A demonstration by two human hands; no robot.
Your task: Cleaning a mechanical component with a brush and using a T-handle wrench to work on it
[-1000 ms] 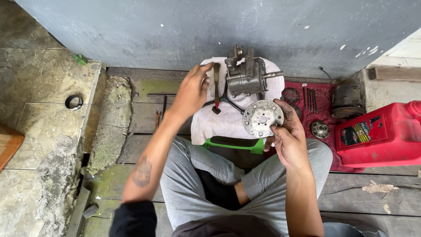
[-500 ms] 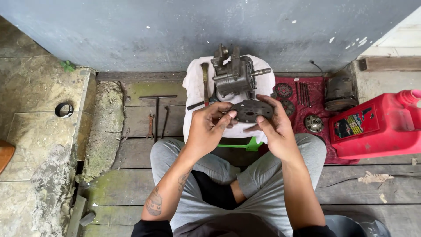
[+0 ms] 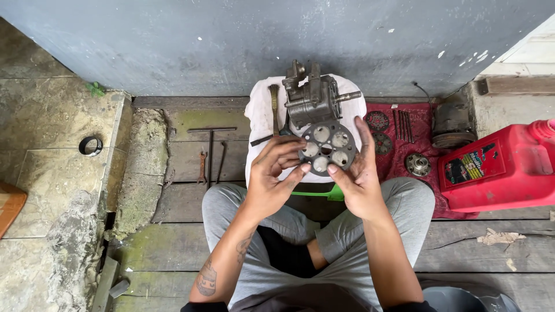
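Here I see both bare hands closed on a round, dark grey metal plate pierced with large circular holes [image 3: 327,147], held up face-on between them above the lap. The left hand [image 3: 272,179] pinches the plate's lower left rim between thumb and fingertips; the right hand [image 3: 357,173] grips the lower right rim with the thumb in front, its fingers reaching up behind the edge, so part of the rim is hidden. The plate's surface looks dull and greasy.

Just behind it sits a grimy cast-metal compressor body with a protruding shaft [image 3: 315,98], resting on a crumpled white cloth [image 3: 260,115]. A wooden-handled tool [image 3: 274,107] lies on that cloth; its lower end is covered by the left hand. To my right, a red mat [image 3: 404,167] carries small gear-like discs and thin rods, too small to make out. A red plastic jerrycan [image 3: 503,167] is cut off by the frame edge. On the weathered, mossy planks [image 3: 173,162] to my left lie a T-handled wrench [image 3: 210,144] and a rusty spanner [image 3: 202,166].
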